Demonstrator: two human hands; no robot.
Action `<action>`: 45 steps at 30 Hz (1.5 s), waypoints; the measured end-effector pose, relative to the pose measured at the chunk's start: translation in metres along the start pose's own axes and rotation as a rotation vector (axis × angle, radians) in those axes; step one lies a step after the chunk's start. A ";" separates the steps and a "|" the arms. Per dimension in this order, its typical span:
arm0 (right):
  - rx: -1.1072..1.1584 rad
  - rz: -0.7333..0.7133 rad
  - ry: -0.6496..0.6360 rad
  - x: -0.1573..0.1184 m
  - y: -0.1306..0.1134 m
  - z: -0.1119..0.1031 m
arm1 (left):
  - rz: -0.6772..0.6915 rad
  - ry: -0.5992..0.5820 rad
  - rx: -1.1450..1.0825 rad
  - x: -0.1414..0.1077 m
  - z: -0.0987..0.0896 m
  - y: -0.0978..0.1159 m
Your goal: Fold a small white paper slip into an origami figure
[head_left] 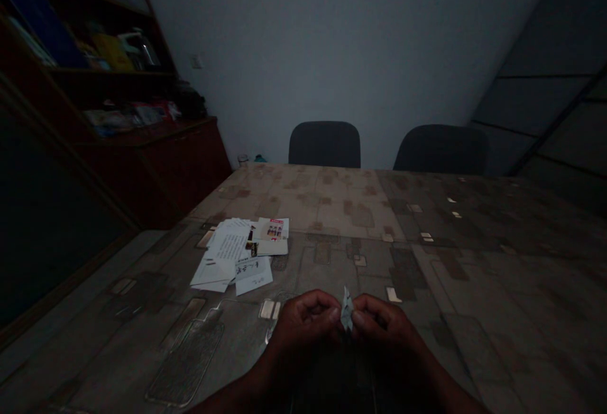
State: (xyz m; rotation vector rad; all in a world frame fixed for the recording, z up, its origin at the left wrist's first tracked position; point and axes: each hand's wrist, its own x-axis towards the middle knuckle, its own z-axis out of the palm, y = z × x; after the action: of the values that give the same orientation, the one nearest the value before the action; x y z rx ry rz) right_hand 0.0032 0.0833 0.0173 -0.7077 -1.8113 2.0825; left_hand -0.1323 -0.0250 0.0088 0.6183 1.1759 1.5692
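A small folded piece of pale paper [347, 310] with dark marks stands upright between my two hands, close to the near edge of the table. My left hand [307, 318] pinches its left side between thumb and fingers. From the other side, my right hand [382, 319] pinches the right side the same way. The fingers hide part of the paper, and the dim light hides its exact folds. Beyond my left hand lies a loose pile of printed and handwritten papers [222, 256], with a card bearing a red strip [275, 227] at its far right.
A patterned cloth covers the table [332, 205]. Two dark chairs [325, 143] stand against its far side. At the left is a wooden cabinet [183, 161] with shelves of books and a kettle-like item [142, 47]. Small objects [243, 160] sit beyond the far left corner.
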 end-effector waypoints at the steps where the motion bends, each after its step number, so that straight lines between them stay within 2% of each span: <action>1: 0.008 0.011 0.002 0.000 0.000 0.000 | 0.002 -0.002 0.009 0.000 0.000 0.001; 9: 0.010 0.011 0.008 0.002 0.007 -0.002 | -0.005 0.017 0.027 -0.002 0.005 0.006; 20: 0.014 -0.069 0.067 -0.003 0.000 0.002 | 0.022 0.101 0.028 -0.002 0.006 0.005; 29: 0.023 -0.052 0.108 -0.007 -0.005 0.010 | 0.034 0.124 0.080 0.000 0.004 0.003; 33: -0.077 -0.068 0.126 -0.007 -0.004 0.009 | 0.031 0.135 0.110 -0.002 0.007 0.006; 38: -0.240 -0.164 0.143 -0.008 0.000 0.012 | 0.019 0.169 0.176 -0.004 0.011 0.008; 45: -0.411 -0.213 0.247 -0.008 0.000 0.015 | 0.036 0.161 0.262 -0.005 0.011 0.008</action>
State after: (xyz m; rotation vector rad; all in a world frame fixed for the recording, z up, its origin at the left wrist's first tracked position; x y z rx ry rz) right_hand 0.0024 0.0667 0.0202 -0.7893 -2.0825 1.4344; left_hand -0.1252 -0.0252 0.0211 0.6946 1.5149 1.5292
